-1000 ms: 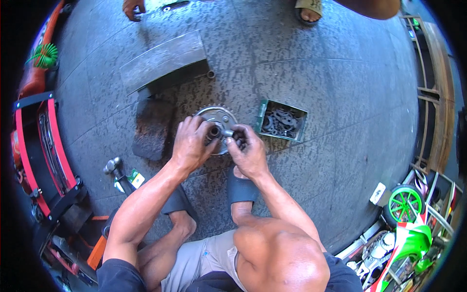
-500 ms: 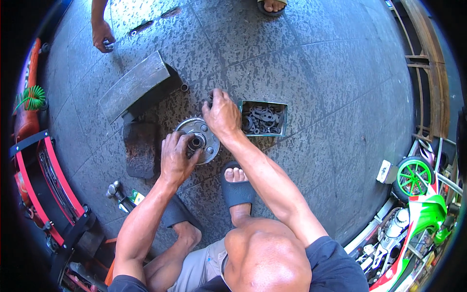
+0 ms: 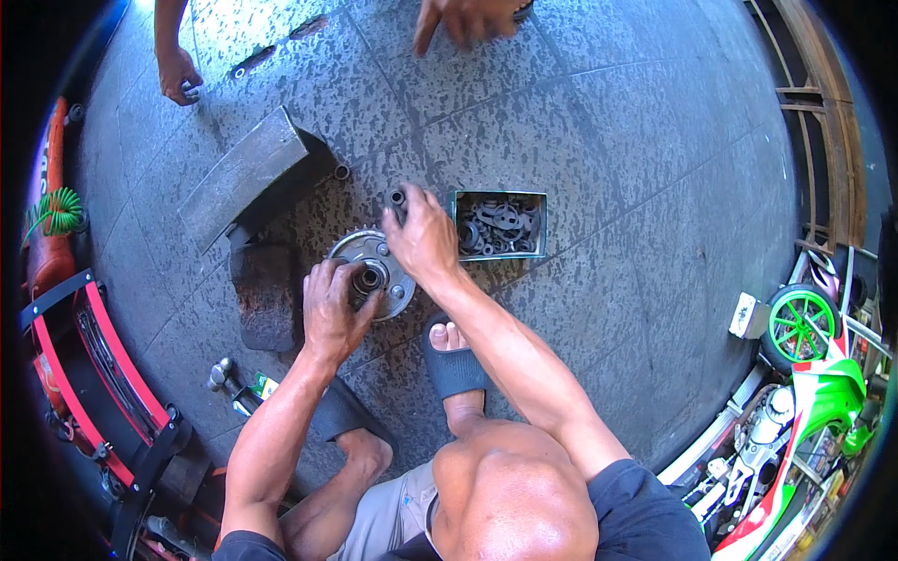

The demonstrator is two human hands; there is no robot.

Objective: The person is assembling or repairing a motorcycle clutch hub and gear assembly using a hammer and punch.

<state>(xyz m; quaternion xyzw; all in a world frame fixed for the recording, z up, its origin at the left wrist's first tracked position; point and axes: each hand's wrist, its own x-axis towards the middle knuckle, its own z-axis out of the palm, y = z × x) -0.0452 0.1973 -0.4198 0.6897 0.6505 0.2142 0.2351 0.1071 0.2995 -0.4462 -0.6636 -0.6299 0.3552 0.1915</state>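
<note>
On the floor before me lies a round toothed metal gear [image 3: 398, 293] with rivets and a raised ring at its centre. My left hand [image 3: 329, 307] is closed on that central ring, thumb and fingers around it. Just past the gear's far right edge, my right hand [image 3: 424, 241] is closed around a short dark metal tube [image 3: 398, 198], whose hollow end faces up. Beside the right hand stands an open box [image 3: 543, 227] of loose dark washers and small metal parts [image 3: 505, 220].
A metal angle block [image 3: 248, 173] and a dark, worn block [image 3: 267, 304] sit left of the gear, with a small metal ring [image 3: 342, 172] nearby. A hammer [image 3: 223, 376] lies by my left foot. Another person's hands [image 3: 178, 77] reach in at the far side.
The other person's second hand has come in at the top, where a foot showed before. My right hand has turned slightly, showing the tube's hollow end; my left keeps its hold.
</note>
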